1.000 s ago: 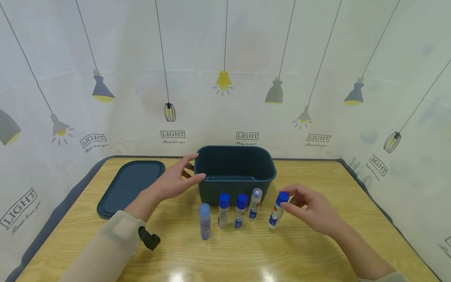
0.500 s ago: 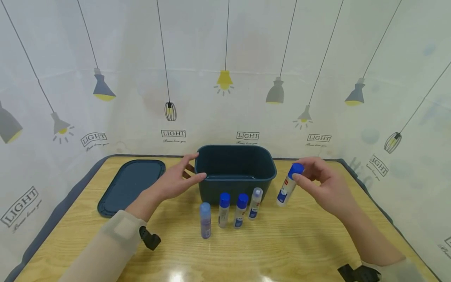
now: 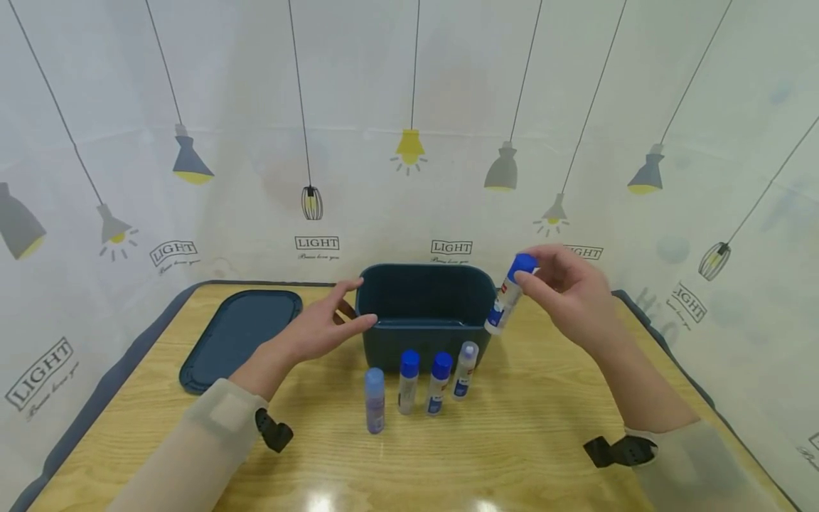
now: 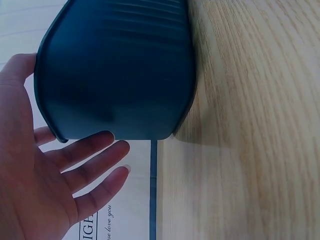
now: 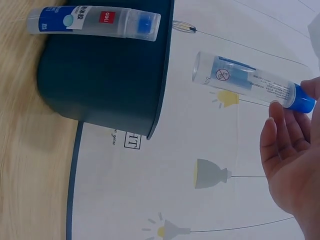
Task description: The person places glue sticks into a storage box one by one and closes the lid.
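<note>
My right hand (image 3: 572,291) pinches a clear liquid glue bottle (image 3: 505,302) by its blue cap, between thumb and fingertips. The bottle is off the table, tilted, its base beside the right rim of a dark blue-green bin (image 3: 429,348). In the right wrist view the glue bottle (image 5: 240,80) is apart from the bin (image 5: 105,75). My left hand (image 3: 313,327) rests at the bin's left rim, fingers extended along the side wall (image 4: 115,75) in the left wrist view. In front of the bin stand several glue bottles, including a clear-capped one (image 3: 465,370).
A purple-blue bottle (image 3: 375,402) stands leftmost in the row, beside two blue-capped ones (image 3: 408,384). A flat dark blue-green lid (image 3: 243,338) lies left of the bin on the wooden table (image 3: 512,455). Patterned cloth (image 3: 358,178) hangs behind and at the sides.
My right hand has lifted the glue bottle from the table, first up and right, then left toward the bin's right rim. The left hand keeps its place on the bin.
</note>
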Demonstrator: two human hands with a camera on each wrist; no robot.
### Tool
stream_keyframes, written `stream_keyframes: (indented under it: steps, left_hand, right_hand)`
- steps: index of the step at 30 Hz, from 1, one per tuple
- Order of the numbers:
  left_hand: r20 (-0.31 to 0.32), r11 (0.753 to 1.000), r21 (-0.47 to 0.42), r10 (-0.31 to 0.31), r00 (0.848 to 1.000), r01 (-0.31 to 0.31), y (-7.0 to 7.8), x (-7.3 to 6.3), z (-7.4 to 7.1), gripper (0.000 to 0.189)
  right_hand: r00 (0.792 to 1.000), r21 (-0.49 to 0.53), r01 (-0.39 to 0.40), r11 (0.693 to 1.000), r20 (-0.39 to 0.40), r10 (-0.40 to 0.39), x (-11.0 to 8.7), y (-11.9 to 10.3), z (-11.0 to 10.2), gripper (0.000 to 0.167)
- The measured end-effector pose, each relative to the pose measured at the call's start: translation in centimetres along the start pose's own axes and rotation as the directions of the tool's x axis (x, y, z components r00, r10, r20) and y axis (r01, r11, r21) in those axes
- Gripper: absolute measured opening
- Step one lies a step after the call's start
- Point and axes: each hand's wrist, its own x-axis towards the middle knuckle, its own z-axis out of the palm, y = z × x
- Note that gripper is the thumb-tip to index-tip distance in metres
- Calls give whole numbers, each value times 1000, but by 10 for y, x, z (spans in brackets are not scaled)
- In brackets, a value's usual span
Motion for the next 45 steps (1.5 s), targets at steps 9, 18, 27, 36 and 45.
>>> stream_keyframes:
  steps: [9, 18, 27, 36, 45]
  left_hand:
    - [18, 1000, -13, 28, 999, -28, -3, 3, 1, 91]
    - [17, 999, -26, 38, 999, -38, -2, 4, 2, 92]
    - [15, 999, -27, 45, 999, -45, -3, 4, 2, 90]
    - [18, 999, -21, 25, 1000, -24, -2, 3, 0, 90]
    - [22, 1000, -24, 17, 1000, -16, 1, 3, 0, 91]
  right_hand:
    - [996, -1, -65, 998, 59, 65, 27, 6, 23, 28]
    - [977, -47, -130, 990, 165, 136, 51, 20, 55, 35]
    - [923, -131, -153, 979, 335, 189, 71, 36, 87, 35]
    - [851, -220, -75, 973, 494, 178, 87, 52, 113, 34]
    - [799, -279, -43, 959, 566, 201, 103, 56, 126, 34]
